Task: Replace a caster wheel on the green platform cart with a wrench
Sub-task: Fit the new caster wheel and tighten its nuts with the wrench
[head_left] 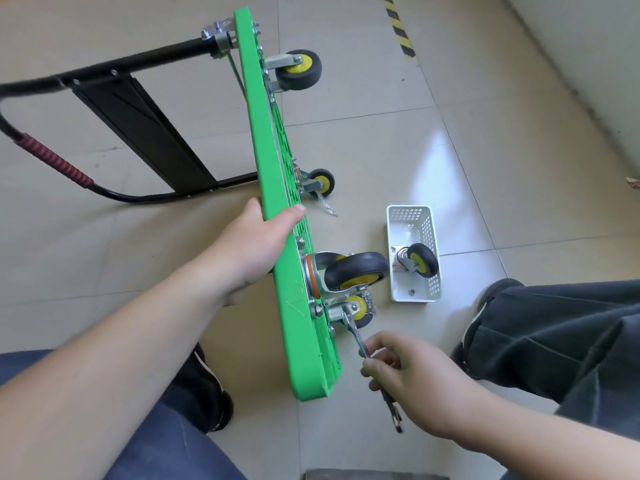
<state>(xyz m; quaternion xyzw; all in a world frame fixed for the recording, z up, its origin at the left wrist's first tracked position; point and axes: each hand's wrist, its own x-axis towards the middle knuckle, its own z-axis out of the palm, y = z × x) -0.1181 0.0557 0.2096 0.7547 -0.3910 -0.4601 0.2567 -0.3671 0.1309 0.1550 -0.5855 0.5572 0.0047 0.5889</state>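
Note:
The green platform cart stands on its long edge on the tiled floor, underside facing right. My left hand grips its upper edge, thumb over the rim. Near me a swivel caster with a black tyre and yellow hub sits on the underside, with another caster just below it. My right hand holds a metal wrench whose jaw sits at the lower caster's mounting plate. A spare caster lies in a white basket.
Two more casters stick out farther along the cart. The black folded handle with red grip lies on the floor at left. My legs and shoes flank the cart. A wall runs along the right, with hazard tape on the floor.

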